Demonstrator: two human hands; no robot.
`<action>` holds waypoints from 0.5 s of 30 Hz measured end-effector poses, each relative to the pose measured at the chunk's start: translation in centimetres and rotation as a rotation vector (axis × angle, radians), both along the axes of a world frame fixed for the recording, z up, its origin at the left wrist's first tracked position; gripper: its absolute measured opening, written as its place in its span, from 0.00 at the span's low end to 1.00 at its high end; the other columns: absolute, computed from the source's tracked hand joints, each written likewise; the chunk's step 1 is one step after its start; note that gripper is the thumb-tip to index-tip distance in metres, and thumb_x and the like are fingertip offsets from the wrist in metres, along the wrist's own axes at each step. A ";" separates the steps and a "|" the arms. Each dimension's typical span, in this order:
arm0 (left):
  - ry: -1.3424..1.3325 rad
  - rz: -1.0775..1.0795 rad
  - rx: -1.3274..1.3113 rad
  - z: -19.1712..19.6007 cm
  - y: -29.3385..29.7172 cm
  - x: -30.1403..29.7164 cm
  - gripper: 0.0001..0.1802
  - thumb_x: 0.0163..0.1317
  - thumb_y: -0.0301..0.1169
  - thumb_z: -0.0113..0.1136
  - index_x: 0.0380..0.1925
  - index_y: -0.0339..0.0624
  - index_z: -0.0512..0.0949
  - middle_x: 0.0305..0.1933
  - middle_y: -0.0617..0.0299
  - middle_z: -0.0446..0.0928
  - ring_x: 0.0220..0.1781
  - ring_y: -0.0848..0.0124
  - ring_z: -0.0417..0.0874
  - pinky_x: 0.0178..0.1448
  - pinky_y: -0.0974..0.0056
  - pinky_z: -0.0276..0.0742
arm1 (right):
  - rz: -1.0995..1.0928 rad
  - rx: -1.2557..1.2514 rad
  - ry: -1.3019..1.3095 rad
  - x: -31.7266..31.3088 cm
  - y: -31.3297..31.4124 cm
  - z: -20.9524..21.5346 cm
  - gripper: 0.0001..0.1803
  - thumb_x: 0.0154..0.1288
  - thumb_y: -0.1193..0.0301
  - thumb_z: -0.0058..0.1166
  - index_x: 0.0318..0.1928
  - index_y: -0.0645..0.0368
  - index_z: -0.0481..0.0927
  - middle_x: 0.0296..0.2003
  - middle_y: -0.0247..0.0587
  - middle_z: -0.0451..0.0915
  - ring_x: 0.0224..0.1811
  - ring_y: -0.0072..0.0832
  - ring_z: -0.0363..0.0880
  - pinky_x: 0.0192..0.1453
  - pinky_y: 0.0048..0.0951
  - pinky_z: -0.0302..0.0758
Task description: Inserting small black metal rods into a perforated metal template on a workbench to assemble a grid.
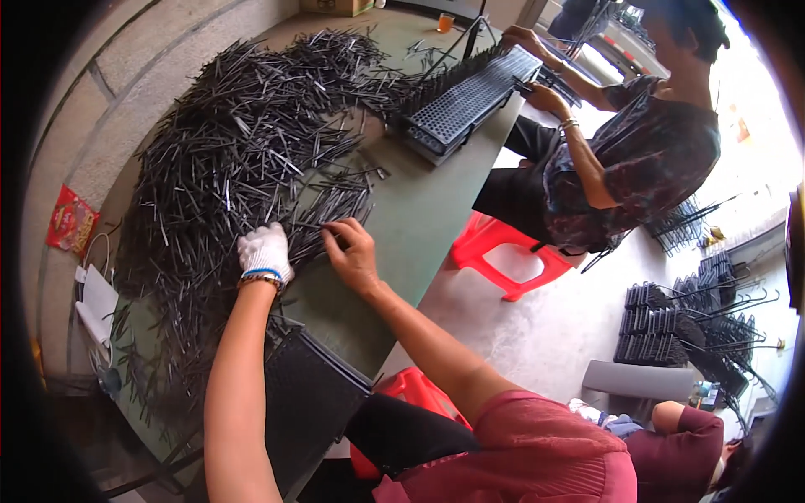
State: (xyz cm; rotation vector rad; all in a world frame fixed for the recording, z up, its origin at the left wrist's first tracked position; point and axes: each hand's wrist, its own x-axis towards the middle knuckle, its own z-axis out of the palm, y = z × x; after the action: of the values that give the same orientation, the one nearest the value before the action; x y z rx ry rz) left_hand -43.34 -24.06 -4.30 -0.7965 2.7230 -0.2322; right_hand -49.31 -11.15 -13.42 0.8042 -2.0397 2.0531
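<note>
A big heap of thin black strips [226,159] covers the left of the green table [411,210]. On the heap's near part rests my left hand [265,253], in a white knit glove with a blue cuff. Its fingers are curled down, and their tips and whatever they hold are hidden. Bare, my right hand [355,255] is at the heap's right edge. Its thumb and forefinger tips come close together at the end of a black strip [310,225]. Close to my body, a black perforated tray [314,381] stands below my hands.
Across the table a person [637,159] handles a long perforated rack [474,105]. Red stools [511,256] stand on the floor. Stacked black racks [671,323] and another person [679,444] are at the right. A red packet [71,220] is by the wall; an orange cup [445,23] stands far back.
</note>
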 end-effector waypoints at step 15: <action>-0.041 0.119 0.216 0.0 -0.1 1.5 0.35 0.37 0.39 0.69 0.49 0.37 0.73 0.49 0.47 0.79 0.57 0.56 0.78 0.69 0.57 0.61 | -0.003 -0.009 -0.019 -0.3 0.3 0.2 0.06 0.60 0.76 0.60 0.38 0.63 0.82 0.30 0.40 0.76 0.24 0.25 0.74 0.30 0.26 0.72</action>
State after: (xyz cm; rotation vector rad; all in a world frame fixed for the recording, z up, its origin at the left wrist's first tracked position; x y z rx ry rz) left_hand -41.86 -24.13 -4.26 -0.8759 2.5947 0.0698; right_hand -49.65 -10.84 -13.18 0.7831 -2.0386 2.0749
